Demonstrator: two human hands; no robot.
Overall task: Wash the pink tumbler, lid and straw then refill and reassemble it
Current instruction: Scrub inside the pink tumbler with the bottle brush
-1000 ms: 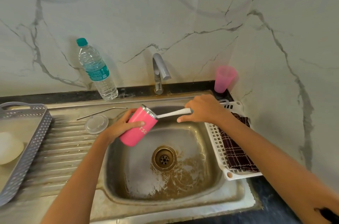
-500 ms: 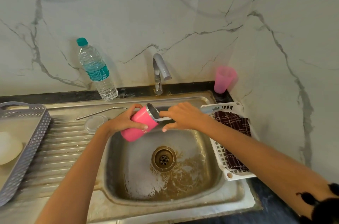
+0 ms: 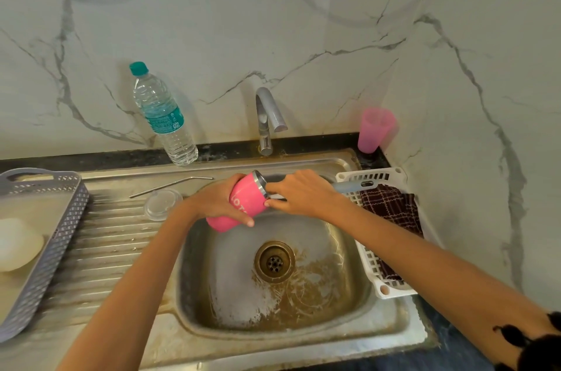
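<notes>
Your left hand (image 3: 217, 203) grips the pink tumbler (image 3: 247, 193), tilted over the sink (image 3: 391, 328), its mouth toward your right hand (image 3: 303, 193), which clasps a brush handle (image 3: 349, 187) at the rim. The lid (image 3: 162, 203) and straw (image 3: 170, 187) lie just left of your left hand, on the drainboard (image 3: 100, 249).

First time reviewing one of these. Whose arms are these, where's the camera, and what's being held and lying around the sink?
No machine here: a person's two bare arms, filmed by one wide-angle camera worn on the head, looking down. The left hand grips a tilted pink steel-rimmed tumbler over the stainless steel sink. The right hand holds a pale-handled tool, its end in the tumbler's mouth. On the drainboard lie a bent metal straw and a clear round lid. A plastic water bottle stands behind them.
</notes>
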